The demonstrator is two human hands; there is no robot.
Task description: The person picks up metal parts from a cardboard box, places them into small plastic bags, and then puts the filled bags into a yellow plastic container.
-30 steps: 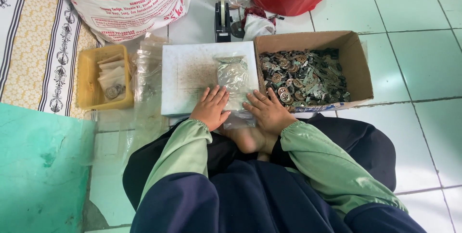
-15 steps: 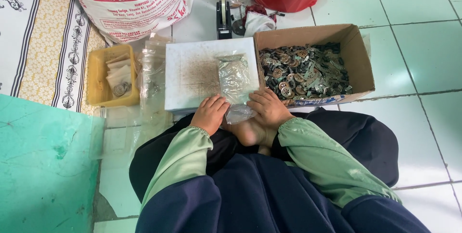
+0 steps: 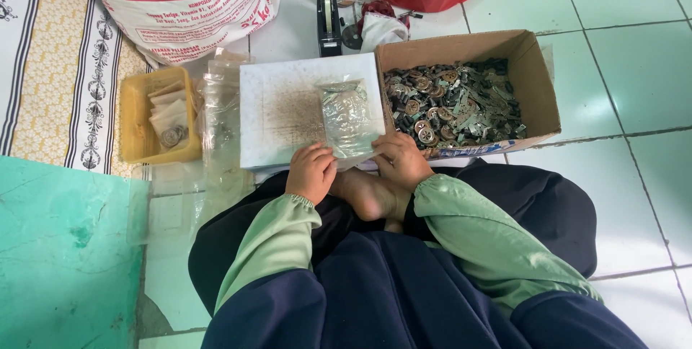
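Both hands grip the near end of a clear bag (image 3: 347, 117) flat on the white board (image 3: 281, 115): left hand (image 3: 311, 173), right hand (image 3: 401, 160), parts box (image 3: 537, 82) beside for reach.

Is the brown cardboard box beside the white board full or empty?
Partly full: small metal parts cover the floor of the open cardboard box, well below its rim.
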